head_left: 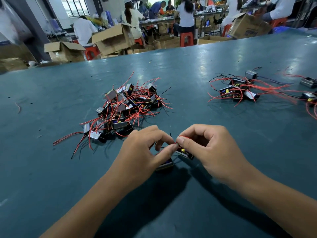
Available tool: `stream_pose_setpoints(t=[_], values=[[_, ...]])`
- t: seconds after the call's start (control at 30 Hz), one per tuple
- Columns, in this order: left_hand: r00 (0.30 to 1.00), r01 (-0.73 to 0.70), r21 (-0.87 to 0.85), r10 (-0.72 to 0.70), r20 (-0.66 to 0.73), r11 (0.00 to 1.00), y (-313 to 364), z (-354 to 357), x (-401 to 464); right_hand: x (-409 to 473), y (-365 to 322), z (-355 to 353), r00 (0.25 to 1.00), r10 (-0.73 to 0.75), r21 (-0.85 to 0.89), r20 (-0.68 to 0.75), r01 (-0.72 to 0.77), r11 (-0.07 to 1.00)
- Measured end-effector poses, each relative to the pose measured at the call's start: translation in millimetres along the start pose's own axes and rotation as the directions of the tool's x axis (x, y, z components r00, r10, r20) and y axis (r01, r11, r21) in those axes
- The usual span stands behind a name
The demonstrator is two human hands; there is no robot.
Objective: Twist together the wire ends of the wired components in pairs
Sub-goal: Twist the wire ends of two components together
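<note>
Here, red wire ends (176, 143) between both hands' pinching grips.

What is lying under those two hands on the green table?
Two small wired components: one below the left hand, another with a yellow part below the right hand. Both hands' fingers pinch thin red wire ends above them. The hands cover most of each component.

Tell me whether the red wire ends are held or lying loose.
Held. The left hand and right hand both pinch the red wire ends between fingertips, above two components on the table.
</note>
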State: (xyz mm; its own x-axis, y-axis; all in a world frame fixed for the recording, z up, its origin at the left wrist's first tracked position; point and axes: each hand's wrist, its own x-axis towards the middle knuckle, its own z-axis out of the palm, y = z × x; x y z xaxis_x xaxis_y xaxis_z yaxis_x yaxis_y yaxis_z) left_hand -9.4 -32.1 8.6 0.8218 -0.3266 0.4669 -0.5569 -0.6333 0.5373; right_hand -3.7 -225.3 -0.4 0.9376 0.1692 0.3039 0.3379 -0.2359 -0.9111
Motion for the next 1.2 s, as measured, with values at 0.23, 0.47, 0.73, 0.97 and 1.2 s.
stream_pose_setpoints(t=[0.23, 0.47, 0.73, 0.97, 1.2], values=[[1.0, -0.012, 0.011, 0.012, -0.014, 1.0, -6, -6, 1, 2, -1, -7, 1.0, -0.012, -0.071, 0.022, 0.014, 0.997], [0.987, 0.128, -0.229, -0.146, -0.062, 0.965, -14, -12, 3, 7, -4, -20, 0.997, -0.007, -0.104, 0.078, 0.015, 0.994], [0.957, 0.288, -0.337, -0.277, 0.083, 0.896, -18, -9, 3, 14, 4, -26, 0.985, -0.019, -0.119, 0.174, 0.04, 0.992], [0.951, 0.285, -0.352, -0.219, 0.217, 0.891, -17, -6, 1, 15, 8, -24, 0.955, -0.041, -0.068, 0.295, 0.064, 0.996], [0.964, 0.239, -0.313, -0.184, 0.193, 0.919, -19, -5, 0, 14, 6, -26, 0.917, -0.046, -0.058, 0.397, 0.075, 0.995]])
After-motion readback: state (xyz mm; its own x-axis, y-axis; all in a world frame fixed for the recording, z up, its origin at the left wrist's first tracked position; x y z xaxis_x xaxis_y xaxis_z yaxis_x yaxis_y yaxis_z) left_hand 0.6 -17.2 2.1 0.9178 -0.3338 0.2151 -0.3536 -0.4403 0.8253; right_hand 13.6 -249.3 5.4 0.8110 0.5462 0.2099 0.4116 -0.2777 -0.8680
